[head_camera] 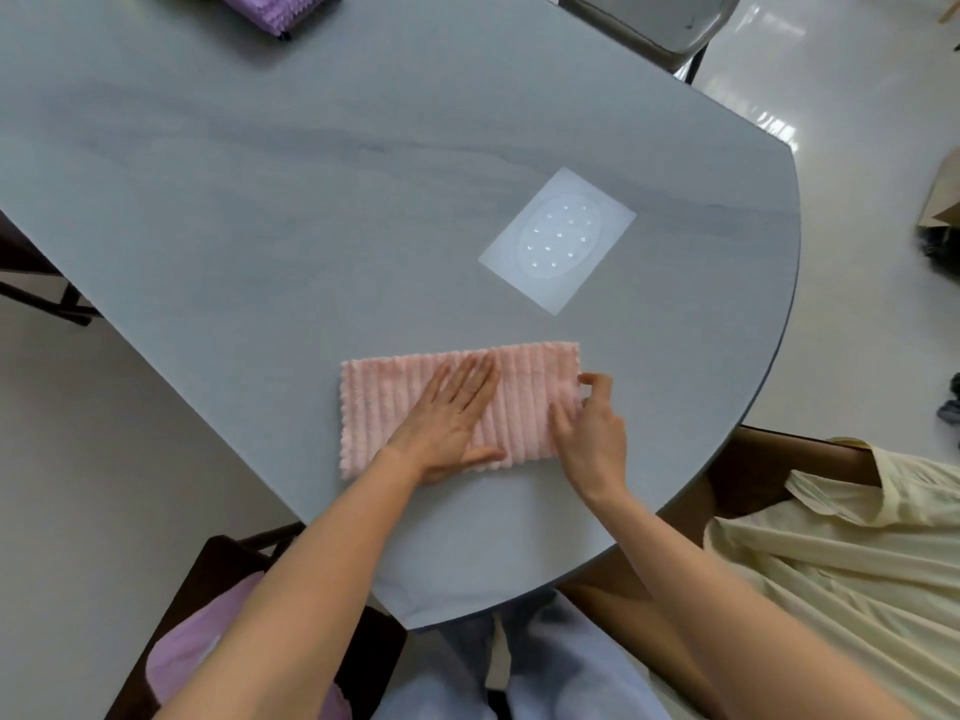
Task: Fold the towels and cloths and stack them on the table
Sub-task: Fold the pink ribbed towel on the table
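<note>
A pink ribbed cloth (pixel 524 387) lies folded into a long strip on the grey table (pixel 260 226), near its front edge. My left hand (pixel 451 418) rests flat on the cloth's middle with straight fingers. My right hand (pixel 589 423) pinches the cloth's right edge between thumb and fingers. A stack of folded purple cloths (pixel 270 7) sits at the table's far left, partly cut off by the frame.
A white rectangular sheet with small dots (pixel 558 239) lies on the table behind the pink cloth. A pale yellow shirt (pixel 857 563) hangs over a chair at the right. More purple cloth (pixel 182 646) lies on a dark chair at the lower left. A grey chair (pixel 660 18) stands beyond the table.
</note>
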